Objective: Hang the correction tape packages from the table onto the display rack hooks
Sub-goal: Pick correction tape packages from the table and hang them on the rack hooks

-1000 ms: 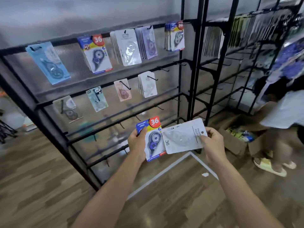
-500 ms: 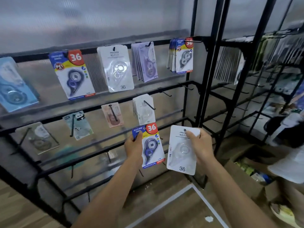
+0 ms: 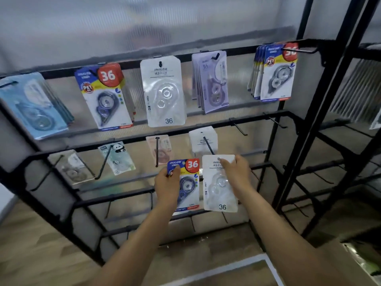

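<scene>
- Meanwhile, left hand [image 3: 167, 183]: gripped the blue-and-yellow carded correction tape package with a red "36" badge [image 3: 188, 183] by its upper left corner, thumb across the front, card upright in front of the black metal display rack [image 3: 288, 141].
- Right hand [image 3: 237, 174]: pinched the white carded correction tape package printed "36" at the bottom [image 3: 216, 186] near its top edge, fingers curled over the upper right part; card upright, just beside the blue one, edges nearly touching.
- Both held packages: level with the rack's lower rows, below a small white stack on a black hook [image 3: 203, 141].
- Top row, already hung: pale blue stack [image 3: 35, 108], matching blue-and-yellow "36" pack [image 3: 105, 96], matching white "36" pack [image 3: 162, 91], lilac stack [image 3: 212, 81], second blue-and-yellow stack [image 3: 274, 73].
- Second row: greyish pack [image 3: 70, 168], panda-printed pack [image 3: 117, 159], pink pack [image 3: 160, 149].
- Bare black hook [image 3: 238, 126] right of the white stack.
- Below: wood-pattern floor [image 3: 41, 254] with a white tape line [image 3: 226, 267].
</scene>
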